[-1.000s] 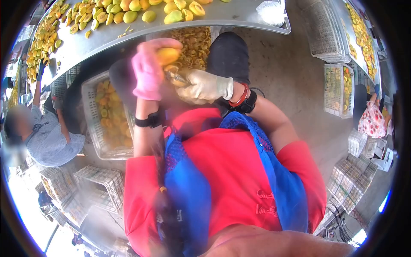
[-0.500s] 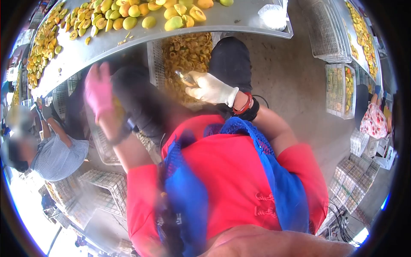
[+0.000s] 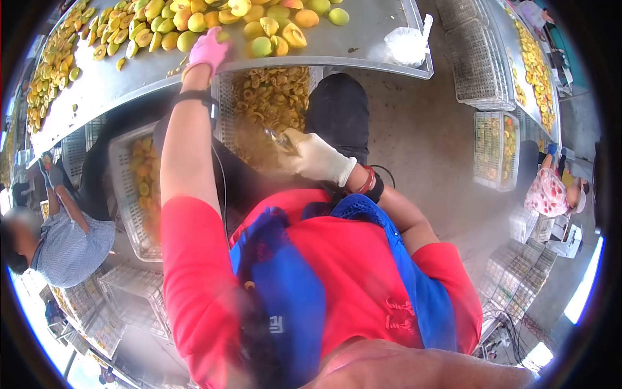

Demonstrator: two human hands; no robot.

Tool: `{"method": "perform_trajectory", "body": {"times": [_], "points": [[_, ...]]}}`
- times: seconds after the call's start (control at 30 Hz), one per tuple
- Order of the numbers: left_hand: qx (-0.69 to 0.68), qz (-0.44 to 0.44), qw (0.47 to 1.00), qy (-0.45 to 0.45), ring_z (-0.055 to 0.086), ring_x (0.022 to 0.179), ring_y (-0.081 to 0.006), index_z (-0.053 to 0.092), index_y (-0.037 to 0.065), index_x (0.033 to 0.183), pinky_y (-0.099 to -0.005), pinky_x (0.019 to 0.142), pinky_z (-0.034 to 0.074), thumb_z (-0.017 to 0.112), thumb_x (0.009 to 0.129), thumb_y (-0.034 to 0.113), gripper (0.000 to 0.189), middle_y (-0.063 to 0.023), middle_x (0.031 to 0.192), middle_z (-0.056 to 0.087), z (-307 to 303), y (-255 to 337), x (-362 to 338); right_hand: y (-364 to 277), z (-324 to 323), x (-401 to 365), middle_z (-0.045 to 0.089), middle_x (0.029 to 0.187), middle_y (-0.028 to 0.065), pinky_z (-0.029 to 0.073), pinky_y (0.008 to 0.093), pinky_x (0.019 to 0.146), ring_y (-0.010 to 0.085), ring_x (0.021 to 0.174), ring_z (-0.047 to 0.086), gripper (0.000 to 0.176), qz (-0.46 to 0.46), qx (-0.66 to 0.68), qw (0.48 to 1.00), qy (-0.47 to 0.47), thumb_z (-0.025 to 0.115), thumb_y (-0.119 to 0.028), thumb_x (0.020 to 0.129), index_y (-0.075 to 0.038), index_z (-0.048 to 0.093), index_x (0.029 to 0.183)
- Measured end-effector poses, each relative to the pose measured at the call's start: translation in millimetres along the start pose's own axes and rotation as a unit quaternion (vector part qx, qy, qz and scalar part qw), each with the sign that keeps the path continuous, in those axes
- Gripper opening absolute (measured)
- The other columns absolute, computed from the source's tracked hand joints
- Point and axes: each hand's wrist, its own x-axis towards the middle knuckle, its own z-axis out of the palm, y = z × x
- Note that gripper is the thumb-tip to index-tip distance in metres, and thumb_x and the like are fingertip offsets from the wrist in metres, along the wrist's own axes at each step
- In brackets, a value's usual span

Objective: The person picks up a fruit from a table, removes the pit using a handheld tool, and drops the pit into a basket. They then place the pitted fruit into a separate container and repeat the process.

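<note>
A: Left hand (image 3: pixel 208 50) status?
B: Pink glove, up at the table (image 3: pixel 369 32) edge, against the fruit (image 3: pixel 194 23) pile. Can't tell if it's gripping one; too blurred there.
A: Right hand (image 3: pixel 315 157)?
B: White glove, clenched on a small metal tool (image 3: pixel 278 138), tip pointing up-left. It's over the crate (image 3: pixel 227 104) of cut pieces under the table.

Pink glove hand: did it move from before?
Yes. The pink-gloved left hand has gone from beside the right hand, which holds a metal tool, up to the fruit pile on the steel table.
</note>
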Motion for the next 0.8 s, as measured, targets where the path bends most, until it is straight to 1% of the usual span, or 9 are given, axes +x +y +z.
{"method": "perform_trajectory", "body": {"times": [0.07, 0.1, 0.2, 0.43, 0.57, 0.6, 0.7, 0.73, 0.8], "points": [[-0.292, -0.048, 0.954, -0.041, 0.067, 0.099, -0.0249, 0.049, 0.009, 0.141, -0.0337, 0.084, 0.053, 0.062, 0.094, 0.039, 0.058, -0.0158, 0.126, 0.064, -28.4, 16.1, -24.2, -0.8, -1.1, 1.4, 0.064, 0.086, 0.0276, 0.050, 0.0464, 0.073, 0.0446, 0.085, 0.064, 0.028, 0.005, 0.013, 1.000, 0.014, 0.064, -0.023, 0.091, 0.001, 0.053, 0.099], [-0.429, -0.071, 0.898, -0.062, 0.067, 0.095, -0.0218, 0.049, 0.005, 0.140, -0.0301, 0.079, 0.054, 0.060, 0.096, 0.040, 0.057, -0.0161, 0.125, 0.064, -41.4, 21.9, -38.5, -3.0, -1.3, 2.3, 0.064, 0.085, 0.0269, 0.050, 0.0460, 0.072, 0.0440, 0.083, 0.064, 0.027, -0.007, 0.022, 0.999, 0.027, 0.064, -0.023, 0.091, 0.001, 0.053, 0.100], [-0.701, -0.007, 0.700, -0.140, 0.065, 0.089, -0.0155, 0.049, -0.001, 0.138, -0.0213, 0.067, 0.050, 0.050, 0.101, 0.042, 0.057, -0.0179, 0.126, 0.062, -62.4, 19.1, -76.6, -8.8, -3.2, 5.5, 0.065, 0.081, 0.0220, 0.051, 0.0437, 0.069, 0.0407, 0.077, 0.066, 0.025, -0.018, 0.026, 0.998, 0.056, 0.066, -0.020, 0.091, -0.002, 0.055, 0.103], [-0.718, 0.055, 0.676, -0.154, 0.063, 0.080, -0.0144, 0.047, 0.001, 0.139, -0.0171, 0.055, 0.044, 0.042, 0.102, 0.049, 0.061, -0.0190, 0.122, 0.064, -88.8, 74.9, -182.9, -30.3, -7.5, 15.4, 0.065, 0.076, 0.0215, 0.051, 0.0461, 0.062, 0.0426, 0.071, 0.065, 0.025, -0.205, -0.063, 0.964, 0.155, 0.068, -0.016, 0.088, -0.002, 0.055, 0.105], [-0.725, 0.017, 0.678, -0.119, 0.066, 0.087, -0.0165, 0.049, 0.002, 0.136, -0.0221, 0.058, 0.047, 0.039, 0.103, 0.048, 0.058, -0.0166, 0.118, 0.066, -79.3, 102.0, -219.6, -46.1, -10.1, 10.0, 0.063, 0.070, 0.0204, 0.050, 0.0508, 0.057, 0.0442, 0.065, 0.064, 0.027, -0.195, -0.121, 0.953, 0.196, 0.068, -0.018, 0.087, -0.003, 0.050, 0.100], [-0.733, 0.016, 0.670, -0.114, 0.067, 0.091, -0.0182, 0.050, 0.002, 0.135, -0.0258, 0.063, 0.050, 0.037, 0.104, 0.047, 0.056, -0.0148, 0.116, 0.067, -76.3, 104.3, -224.9, -41.9, -8.6, 11.8, 0.063, 0.069, 0.0205, 0.050, 0.0511, 0.056, 0.0441, 0.064, 0.064, 0.029, -0.206, -0.137, 0.946, 0.211, 0.069, -0.020, 0.086, -0.004, 0.048, 0.099], [-0.698, 0.063, 0.709, -0.078, 0.066, 0.094, -0.0190, 0.050, 0.003, 0.134, -0.0273, 0.068, 0.052, 0.037, 0.104, 0.047, 0.055, -0.0147, 0.114, 0.067, -71.3, 109.3, -232.8, -40.1, -5.0, 11.8, 0.063, 0.068, 0.0202, 0.050, 0.0511, 0.055, 0.0444, 0.065, 0.064, 0.030, -0.212, -0.121, 0.941, 0.235, 0.069, -0.018, 0.086, -0.004, 0.047, 0.100], [-0.670, 0.094, 0.734, -0.053, 0.065, 0.100, -0.0200, 0.051, 0.002, 0.133, -0.0296, 0.080, 0.053, 0.039, 0.103, 0.046, 0.055, -0.0149, 0.113, 0.067, -71.8, 110.7, -234.8, -40.8, -4.0, 11.4, 0.063, 0.069, 0.0204, 0.051, 0.0510, 0.056, 0.0444, 0.066, 0.064, 0.030, -0.211, -0.117, 0.941, 0.236, 0.069, -0.017, 0.086, -0.003, 0.047, 0.101], [-0.649, 0.119, 0.751, -0.027, 0.064, 0.102, -0.0208, 0.050, 0.002, 0.133, -0.0312, 0.088, 0.051, 0.042, 0.102, 0.046, 0.055, -0.0154, 0.113, 0.067, -70.1, 109.8, -235.0, -43.0, -1.4, 10.1, 0.064, 0.070, 0.0210, 0.051, 0.0507, 0.058, 0.0445, 0.068, 0.065, 0.030, -0.211, -0.107, 0.942, 0.239, 0.069, -0.015, 0.086, -0.002, 0.047, 0.101]]}}
